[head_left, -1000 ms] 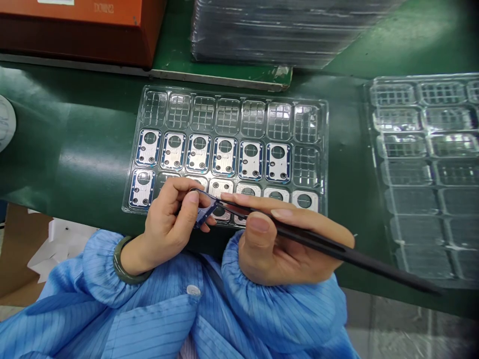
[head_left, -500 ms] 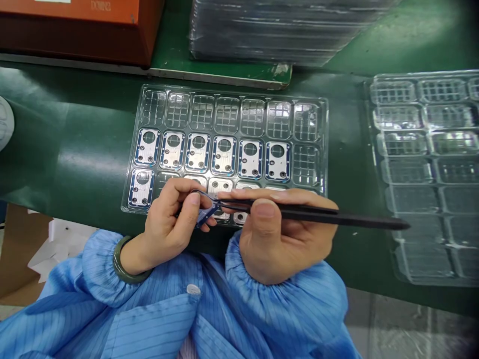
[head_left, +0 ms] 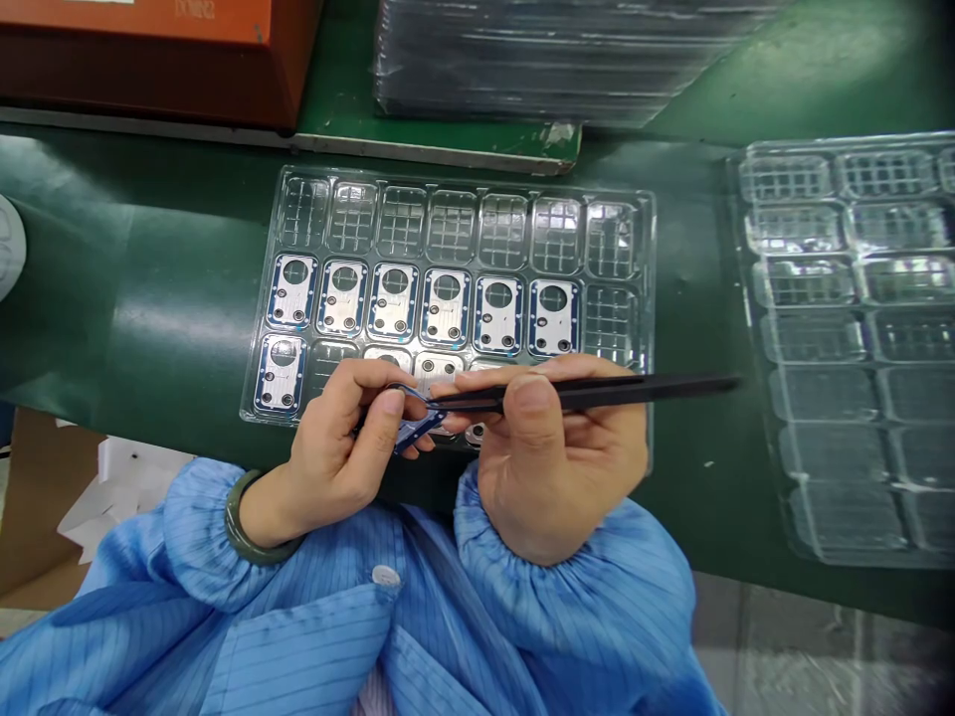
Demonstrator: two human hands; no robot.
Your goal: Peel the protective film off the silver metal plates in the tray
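Head view: plates [head_left: 498, 318] in tray [head_left: 452, 224] near hands [head_left: 347, 438] with pinched blue piece [head_left: 420, 430] and tweezers [head_left: 634, 391].

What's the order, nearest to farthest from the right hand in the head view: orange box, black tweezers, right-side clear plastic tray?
From the right hand:
1. Black tweezers: in its grip.
2. Right-side clear plastic tray: off to its right.
3. Orange box: upper left.

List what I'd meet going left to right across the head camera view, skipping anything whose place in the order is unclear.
White round object at the edge → white papers → dark green bangle → left hand → held blue-edged piece → right hand → clear tray at far right.
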